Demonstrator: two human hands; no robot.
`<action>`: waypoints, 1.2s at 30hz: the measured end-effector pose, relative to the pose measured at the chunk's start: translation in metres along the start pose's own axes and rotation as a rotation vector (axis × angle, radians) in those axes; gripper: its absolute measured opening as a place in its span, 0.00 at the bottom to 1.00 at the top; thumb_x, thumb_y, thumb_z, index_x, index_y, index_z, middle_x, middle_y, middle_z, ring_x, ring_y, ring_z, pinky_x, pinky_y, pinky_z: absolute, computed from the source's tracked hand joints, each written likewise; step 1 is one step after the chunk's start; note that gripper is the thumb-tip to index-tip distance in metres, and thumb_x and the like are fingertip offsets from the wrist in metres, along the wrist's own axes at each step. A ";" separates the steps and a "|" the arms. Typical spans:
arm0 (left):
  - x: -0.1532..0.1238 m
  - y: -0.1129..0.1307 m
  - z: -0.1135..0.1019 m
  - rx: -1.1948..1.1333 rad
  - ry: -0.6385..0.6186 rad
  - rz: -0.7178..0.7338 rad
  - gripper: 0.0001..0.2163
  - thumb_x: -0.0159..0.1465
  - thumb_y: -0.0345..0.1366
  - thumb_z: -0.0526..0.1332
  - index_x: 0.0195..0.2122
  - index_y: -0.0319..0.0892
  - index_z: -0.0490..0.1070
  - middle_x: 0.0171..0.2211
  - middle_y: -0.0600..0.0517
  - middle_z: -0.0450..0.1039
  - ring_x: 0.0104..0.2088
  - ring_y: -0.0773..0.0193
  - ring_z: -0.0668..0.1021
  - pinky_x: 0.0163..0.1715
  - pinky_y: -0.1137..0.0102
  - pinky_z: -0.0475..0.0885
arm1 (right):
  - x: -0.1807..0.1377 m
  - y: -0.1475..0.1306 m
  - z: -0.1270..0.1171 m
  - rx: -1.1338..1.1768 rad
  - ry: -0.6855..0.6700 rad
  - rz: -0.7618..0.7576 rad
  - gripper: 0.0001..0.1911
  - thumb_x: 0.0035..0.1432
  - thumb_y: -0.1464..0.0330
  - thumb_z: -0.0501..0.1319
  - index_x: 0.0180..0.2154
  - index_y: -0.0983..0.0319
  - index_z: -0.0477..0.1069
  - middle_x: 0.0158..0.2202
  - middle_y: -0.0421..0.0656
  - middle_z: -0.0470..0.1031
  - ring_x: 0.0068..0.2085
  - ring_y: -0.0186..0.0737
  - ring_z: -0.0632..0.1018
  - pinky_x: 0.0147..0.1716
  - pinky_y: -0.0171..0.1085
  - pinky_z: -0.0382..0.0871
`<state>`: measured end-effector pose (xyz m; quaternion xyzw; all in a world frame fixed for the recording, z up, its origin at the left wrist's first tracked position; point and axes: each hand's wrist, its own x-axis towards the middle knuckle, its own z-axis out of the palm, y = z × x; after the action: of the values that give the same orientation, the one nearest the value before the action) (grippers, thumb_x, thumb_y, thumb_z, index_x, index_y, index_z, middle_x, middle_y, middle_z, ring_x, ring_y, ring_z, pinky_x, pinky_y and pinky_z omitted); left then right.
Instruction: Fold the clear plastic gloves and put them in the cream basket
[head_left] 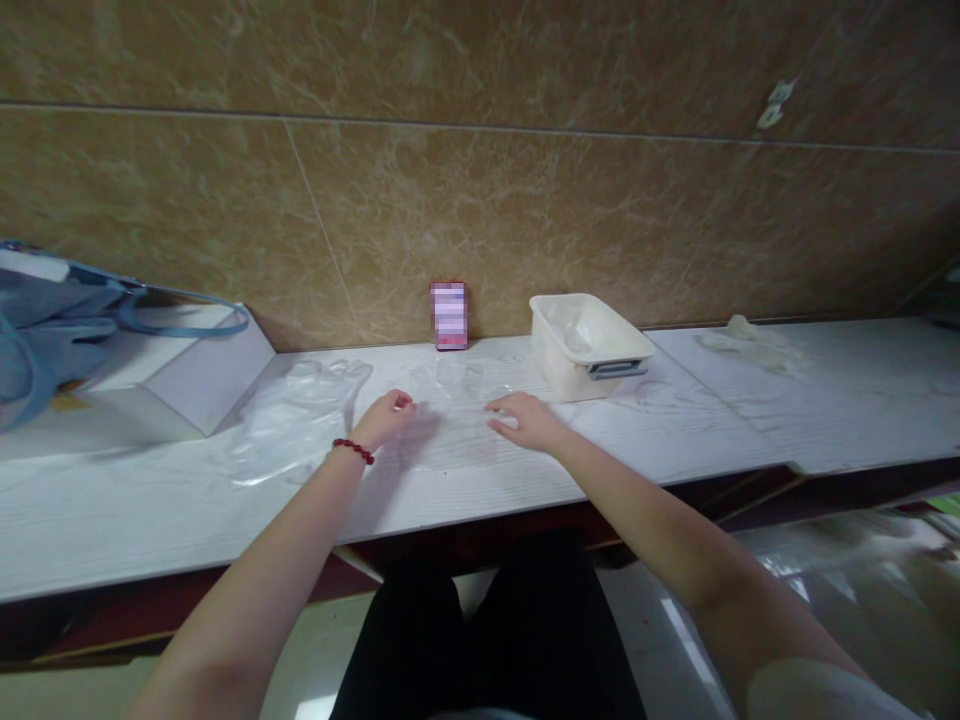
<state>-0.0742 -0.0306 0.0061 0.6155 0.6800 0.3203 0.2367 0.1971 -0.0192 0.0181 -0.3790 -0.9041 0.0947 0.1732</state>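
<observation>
My left hand [386,417], with a red bead bracelet on the wrist, rests on the white counter [150,500] with its fingers curled in. My right hand [523,419] lies a little to the right, fingers bent and touching a clear plastic glove [457,385] spread flat between the two hands. The left fingertips seem to pinch that glove's near edge, though the thin plastic is hard to make out. A second clear plastic glove [300,420] lies flat to the left of my left hand.
A cream plastic tub [586,345] stands right of my right hand by the tiled wall. A small pink box [448,316] leans on the wall. A white box [202,370] and a blue bag [52,320] sit at left. More crumpled gloves [754,335] lie far right.
</observation>
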 end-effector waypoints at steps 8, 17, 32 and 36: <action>0.022 0.049 0.037 0.476 -0.331 0.557 0.20 0.53 0.42 0.54 0.45 0.39 0.65 0.45 0.42 0.67 0.47 0.56 0.68 0.47 0.64 0.61 | 0.063 0.027 -0.003 -0.157 -0.229 0.602 0.24 0.48 0.60 0.56 0.44 0.69 0.66 0.44 0.58 0.68 0.44 0.46 0.71 0.38 0.37 0.64; 0.016 0.039 0.069 0.599 -0.443 0.446 0.36 0.55 0.57 0.43 0.59 0.37 0.45 0.60 0.42 0.41 0.59 0.48 0.46 0.53 0.50 0.44 | 0.062 0.044 -0.001 -0.097 -0.271 0.566 0.12 0.51 0.67 0.55 0.33 0.66 0.72 0.35 0.51 0.74 0.38 0.40 0.74 0.35 0.32 0.64; 0.019 0.036 0.071 0.498 -0.359 0.398 0.33 0.55 0.54 0.46 0.58 0.40 0.48 0.60 0.42 0.43 0.59 0.46 0.47 0.53 0.50 0.42 | 0.059 0.039 0.004 -0.065 -0.059 0.567 0.10 0.52 0.66 0.53 0.33 0.63 0.69 0.33 0.47 0.74 0.35 0.39 0.73 0.32 0.32 0.63; 0.027 0.039 0.068 0.197 -0.083 0.371 0.23 0.57 0.44 0.50 0.51 0.37 0.59 0.49 0.39 0.63 0.49 0.54 0.67 0.48 0.59 0.60 | 0.057 0.032 0.002 -0.019 0.043 0.526 0.09 0.52 0.64 0.53 0.32 0.61 0.68 0.30 0.43 0.74 0.32 0.35 0.73 0.28 0.30 0.61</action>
<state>-0.0020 0.0072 -0.0103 0.7629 0.5730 0.2647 0.1400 0.1799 0.0435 0.0200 -0.6047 -0.7713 0.1201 0.1581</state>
